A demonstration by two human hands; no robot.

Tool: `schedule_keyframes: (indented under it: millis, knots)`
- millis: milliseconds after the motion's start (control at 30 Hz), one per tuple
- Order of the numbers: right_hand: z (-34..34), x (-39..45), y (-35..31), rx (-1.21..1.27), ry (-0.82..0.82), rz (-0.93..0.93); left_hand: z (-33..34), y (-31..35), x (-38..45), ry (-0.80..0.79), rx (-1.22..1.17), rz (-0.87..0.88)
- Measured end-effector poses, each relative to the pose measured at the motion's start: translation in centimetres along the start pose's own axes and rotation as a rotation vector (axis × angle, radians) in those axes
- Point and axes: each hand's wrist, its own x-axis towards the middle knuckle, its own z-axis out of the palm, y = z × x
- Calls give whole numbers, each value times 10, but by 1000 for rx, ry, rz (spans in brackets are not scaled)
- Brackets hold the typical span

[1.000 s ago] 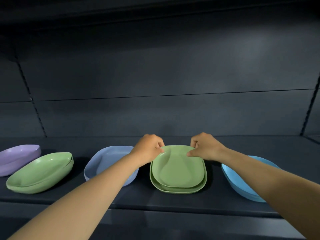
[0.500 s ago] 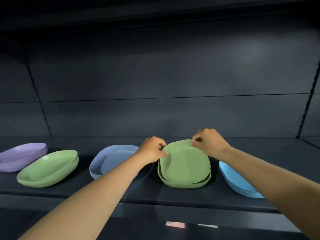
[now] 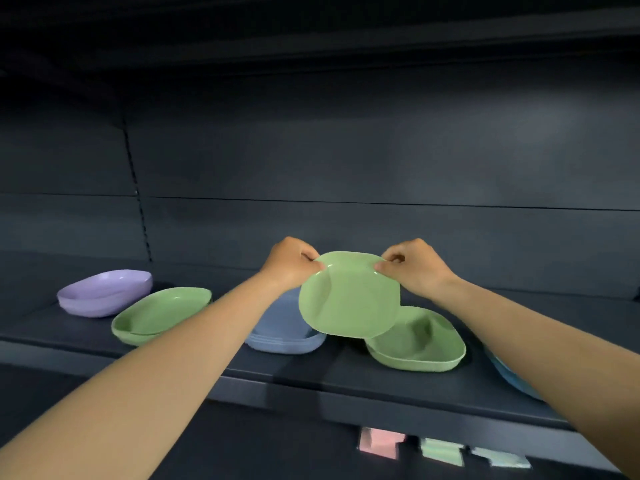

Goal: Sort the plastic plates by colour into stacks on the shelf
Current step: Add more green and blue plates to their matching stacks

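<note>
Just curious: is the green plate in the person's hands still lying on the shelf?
No, both hands hold the green plate tilted up above the shelf.

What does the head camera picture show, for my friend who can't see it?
Two hands, left hand and right hand, lift a green plate by its far edge above a dark shelf. Below sit another green plate, a blue stack, more green plates and purple ones.

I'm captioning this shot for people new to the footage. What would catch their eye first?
First, the green plate held tilted above the middle of the shelf, with the left hand and right hand each pinching a far corner. Next, the coloured plates on the dark shelf: a purple stack far left, a green stack beside it, and another green plate below the raised one.
</note>
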Motion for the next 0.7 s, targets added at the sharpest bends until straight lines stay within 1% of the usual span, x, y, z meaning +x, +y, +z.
schedule_keyframes:
  millis: [200,333,500,633,700]
  knots:
    - [67,14,-83,89,-114,-49,-82,-71,-8,46,58,-88]
    - [129,29,-133,162,-185,14,-132,-131,-8,70,111,-130]
    - [215,45,-175,269,-119,151,-170,-204,7,55,89,-158]
    - [264,51,-182,362,-23,308,-170,-248,23,-19,52,-129]
    - [277,46,-181,374,14,340,-162,-264,29,-68,43,-101]
